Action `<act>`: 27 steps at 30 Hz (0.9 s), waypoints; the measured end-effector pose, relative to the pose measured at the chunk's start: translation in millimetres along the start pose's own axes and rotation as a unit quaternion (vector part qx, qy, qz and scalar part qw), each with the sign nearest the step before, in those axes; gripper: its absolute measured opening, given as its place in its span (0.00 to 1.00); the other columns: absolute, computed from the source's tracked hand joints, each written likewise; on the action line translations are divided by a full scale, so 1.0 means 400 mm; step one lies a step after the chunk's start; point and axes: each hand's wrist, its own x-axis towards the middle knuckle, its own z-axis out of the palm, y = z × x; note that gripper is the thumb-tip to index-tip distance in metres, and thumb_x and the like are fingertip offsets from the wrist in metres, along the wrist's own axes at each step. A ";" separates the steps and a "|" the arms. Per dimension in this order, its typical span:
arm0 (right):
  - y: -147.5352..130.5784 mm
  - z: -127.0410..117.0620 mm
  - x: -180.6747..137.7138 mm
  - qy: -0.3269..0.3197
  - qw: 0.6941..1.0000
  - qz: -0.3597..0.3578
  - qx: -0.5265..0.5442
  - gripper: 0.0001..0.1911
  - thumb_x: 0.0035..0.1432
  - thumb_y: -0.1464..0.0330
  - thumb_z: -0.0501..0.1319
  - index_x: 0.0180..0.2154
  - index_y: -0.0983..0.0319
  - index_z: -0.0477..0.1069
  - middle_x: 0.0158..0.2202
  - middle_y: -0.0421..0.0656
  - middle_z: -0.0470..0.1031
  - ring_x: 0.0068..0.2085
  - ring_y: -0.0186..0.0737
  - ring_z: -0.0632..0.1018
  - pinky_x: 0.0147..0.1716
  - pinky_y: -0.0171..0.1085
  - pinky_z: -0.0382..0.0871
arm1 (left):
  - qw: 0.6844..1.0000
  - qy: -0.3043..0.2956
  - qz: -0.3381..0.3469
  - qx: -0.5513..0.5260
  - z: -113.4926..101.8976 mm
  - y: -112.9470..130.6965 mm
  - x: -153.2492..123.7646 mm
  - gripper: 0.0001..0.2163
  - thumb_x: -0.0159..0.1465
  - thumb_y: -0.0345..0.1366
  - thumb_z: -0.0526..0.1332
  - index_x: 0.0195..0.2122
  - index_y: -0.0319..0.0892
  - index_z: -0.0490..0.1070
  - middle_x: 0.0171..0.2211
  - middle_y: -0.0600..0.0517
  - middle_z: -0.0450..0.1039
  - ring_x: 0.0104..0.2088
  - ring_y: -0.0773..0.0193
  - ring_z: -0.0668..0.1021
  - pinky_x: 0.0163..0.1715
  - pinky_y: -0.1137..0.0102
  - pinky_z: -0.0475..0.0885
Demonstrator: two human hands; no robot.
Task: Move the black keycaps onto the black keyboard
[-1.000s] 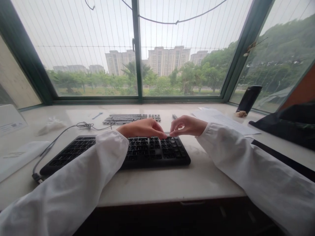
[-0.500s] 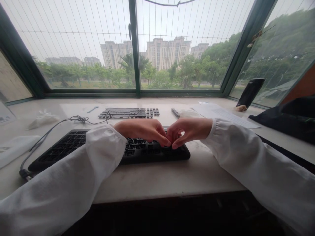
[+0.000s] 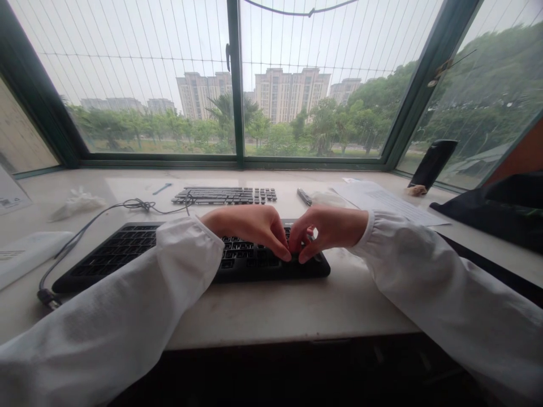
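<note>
A black keyboard (image 3: 271, 273) lies at an angle on the pale sill, its key positions looking bare of caps. Over its right end, my left hand (image 3: 252, 225) bends down with thumb and fingers pinched together. Close beside it, my right hand (image 3: 333, 227) is closed in a pinch too, its thumb and index finger low at the keyboard. The fingertips of both hands almost meet; anything between them is too small or hidden to make out. Behind the keyboard, loose black keycaps (image 3: 224, 196) are laid out in rows like a keyboard's layout.
A grey cable (image 3: 80, 230) runs along the left. Crumpled plastic (image 3: 78, 203), a small blue stick (image 3: 162, 188) and a white packet (image 3: 31, 254) lie there. To the right are a dark pen-like tool (image 3: 304, 196), printed paper (image 3: 382, 200), a leaning black object (image 3: 432, 164) and dark cloth (image 3: 487, 206).
The fingertips of both hands have drawn slightly apart and sit a little lower over the keyboard's right end. The whole view has shifted slightly.
</note>
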 end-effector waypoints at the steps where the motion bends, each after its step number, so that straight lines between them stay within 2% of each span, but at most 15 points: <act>1: -0.001 0.001 -0.001 0.002 1.000 0.000 -0.004 0.16 0.46 0.62 0.69 0.36 0.65 0.79 0.28 0.41 0.78 0.28 0.32 0.73 0.31 0.32 0.67 | 1.000 0.003 -0.001 -0.001 0.001 0.000 0.001 0.18 0.50 0.52 0.66 0.35 0.45 0.80 0.27 0.56 0.76 0.29 0.70 0.71 0.31 0.74 0.60; 11: -0.001 0.010 -0.003 0.023 1.000 0.003 -0.014 0.17 0.43 0.61 0.70 0.36 0.62 0.79 0.28 0.39 0.79 0.28 0.32 0.75 0.32 0.31 0.67 | 0.999 0.029 -0.015 0.002 0.011 0.001 0.010 0.18 0.45 0.52 0.69 0.32 0.45 0.81 0.24 0.57 0.75 0.26 0.71 0.70 0.27 0.74 0.58; 19: -0.017 0.014 -0.003 0.064 0.994 0.046 -0.077 0.13 0.40 0.58 0.71 0.28 0.59 0.81 0.23 0.37 0.77 0.24 0.30 0.72 0.26 0.30 0.62 | 1.000 0.024 0.010 -0.004 0.012 -0.003 0.008 0.16 0.48 0.49 0.68 0.33 0.46 0.81 0.27 0.56 0.78 0.27 0.71 0.72 0.27 0.75 0.60; 27: -0.040 0.017 -0.016 0.054 0.993 0.070 -0.076 0.10 0.45 0.59 0.68 0.29 0.58 0.81 0.22 0.37 0.77 0.23 0.29 0.72 0.24 0.30 0.61 | 0.999 0.047 0.009 -0.003 0.018 0.019 -0.005 0.12 0.47 0.44 0.69 0.31 0.45 0.81 0.26 0.55 0.78 0.26 0.70 0.74 0.26 0.75 0.61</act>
